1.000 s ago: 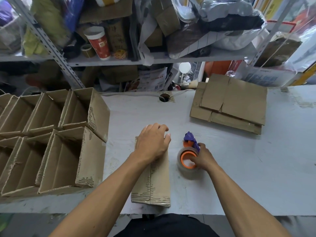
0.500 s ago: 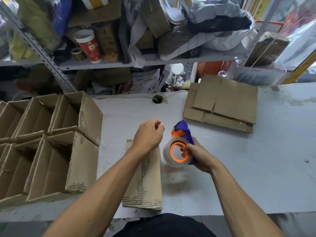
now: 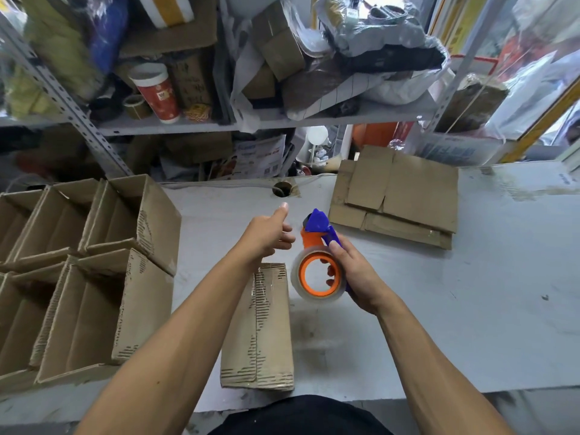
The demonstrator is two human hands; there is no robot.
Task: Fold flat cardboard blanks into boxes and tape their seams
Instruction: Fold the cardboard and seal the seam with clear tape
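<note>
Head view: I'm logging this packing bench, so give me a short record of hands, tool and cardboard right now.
left hand: raised above the box, fingers loosely curled, holding nothing
right hand: grips the tape dispenser, lifted off the table
box: lies in front of the person
flat blanks: stacked far right
open boxes: grouped at left

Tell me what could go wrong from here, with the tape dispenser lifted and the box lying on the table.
1. Neither hand steadies the box: the left hand is raised off it, so it may slide when tape is pulled across.
2. The right hand grips the tape dispenser close to its blue cutter end, and the left hand's fingers are near it; a nick seems possible.
3. The box's near end sits at the table edge and could tip off.
</note>
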